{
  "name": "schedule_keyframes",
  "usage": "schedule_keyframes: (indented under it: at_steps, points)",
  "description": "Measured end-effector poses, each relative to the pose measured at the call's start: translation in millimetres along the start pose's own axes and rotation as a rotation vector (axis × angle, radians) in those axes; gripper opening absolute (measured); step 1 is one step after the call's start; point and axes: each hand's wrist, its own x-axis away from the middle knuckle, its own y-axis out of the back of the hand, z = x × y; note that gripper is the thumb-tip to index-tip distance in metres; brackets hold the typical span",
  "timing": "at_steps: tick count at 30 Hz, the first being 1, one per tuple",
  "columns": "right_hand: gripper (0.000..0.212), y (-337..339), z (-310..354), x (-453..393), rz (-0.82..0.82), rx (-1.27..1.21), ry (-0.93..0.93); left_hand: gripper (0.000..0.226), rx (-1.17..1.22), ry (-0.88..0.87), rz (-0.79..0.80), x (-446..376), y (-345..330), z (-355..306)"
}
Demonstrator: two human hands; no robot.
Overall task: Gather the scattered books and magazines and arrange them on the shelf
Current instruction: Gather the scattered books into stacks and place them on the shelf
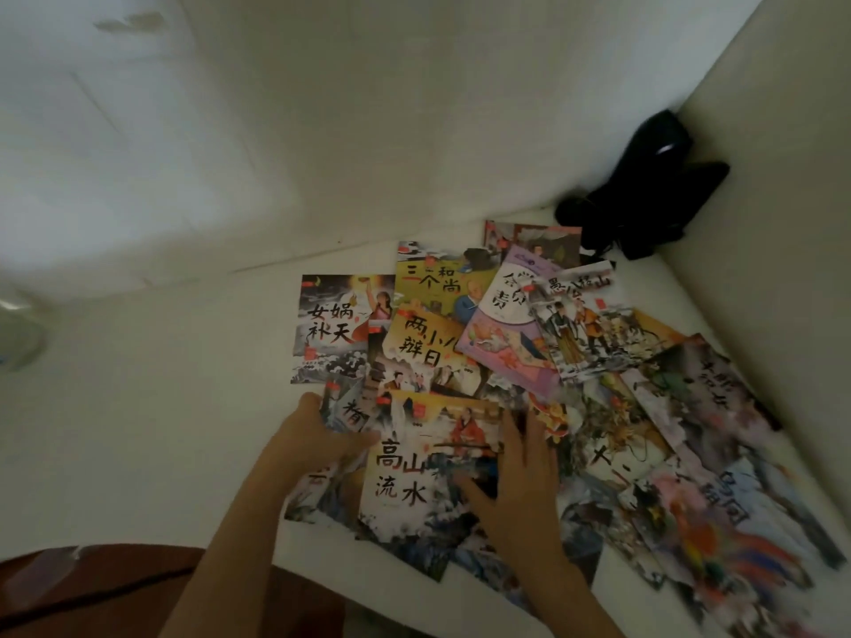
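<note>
Several thin picture books with Chinese titles lie scattered and overlapping on a white surface (184, 407). Nearest me is a book with a mountain scene (414, 481). My left hand (317, 435) grips its left edge together with the book beneath (350, 407), thumb on top. My right hand (515, 481) lies flat on its right side, fingers spread. Behind it are a yellow book (428, 278), a dark stormy-sky book (331, 333) and a purple book (506, 333). More books (690, 476) spread to the right, blurred.
White walls close the surface at the back and right, forming a corner. A black bag-like object (644, 191) sits in that corner behind the books. A blurred clear round object (18, 333) is at the far left. Brown floor (92, 591) shows below the front edge.
</note>
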Motion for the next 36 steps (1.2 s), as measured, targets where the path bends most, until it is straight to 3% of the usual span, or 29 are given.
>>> schedule_keyframes:
  at_steps: [2,4,7,10,14,16,25,31,36]
  points:
    - [0.098,-4,4,2,0.055,-0.007,-0.025,0.11,-0.101,0.035,0.028,-5,-1,-15]
    - [0.101,-7,14,1,0.065,-0.046,-0.045,0.117,-0.193,0.018,-0.014,0,-11,-22]
    - [0.104,-10,34,0,0.092,-0.04,-0.029,0.093,-0.142,-0.024,-0.104,8,-20,-14]
    - [0.1,-5,44,-1,0.113,-0.194,-0.043,0.069,-0.037,-0.031,-0.041,5,-12,-8]
    - [0.072,14,51,-7,0.082,-0.312,-0.08,0.078,-0.002,-0.078,0.023,1,7,-3]
    - [0.067,21,59,-12,0.112,-0.333,-0.123,0.077,-0.022,-0.107,0.016,2,18,0]
    - [0.077,6,103,-27,0.19,-0.322,-0.143,0.073,-0.034,-0.158,-0.095,16,107,37]
    - [0.075,8,130,-59,0.414,-0.979,-0.382,0.063,0.237,-0.309,-0.082,14,122,26]
    - [0.089,27,116,-92,0.296,-0.969,-0.277,0.049,0.312,-0.51,-0.025,1,108,-18]
